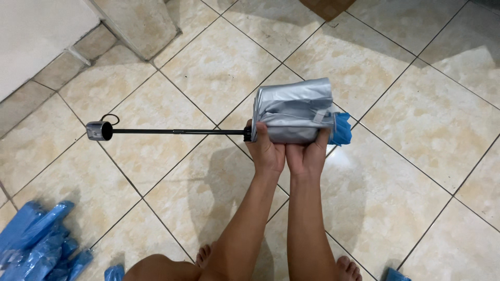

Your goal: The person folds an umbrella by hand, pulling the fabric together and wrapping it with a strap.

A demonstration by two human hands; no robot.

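A folding umbrella is held level over the tiled floor. Its silver canopy (294, 106) is bunched up, with blue fabric (342, 129) showing at the right end. A thin black shaft (177, 131) runs left to a grey handle (98, 130) with a small wrist loop. My left hand (266, 151) grips the canopy from below at its left end, next to the shaft. My right hand (308, 154) grips the canopy's underside beside it, close to the blue end. The two hands touch each other.
Beige floor tiles (396, 171) lie all around. Several blue sleeves or bags (36, 242) are piled at the bottom left, and one blue scrap (398, 275) lies at the bottom right. A white wall (31, 36) and a step stand at the top left. My knee and feet are at the bottom edge.
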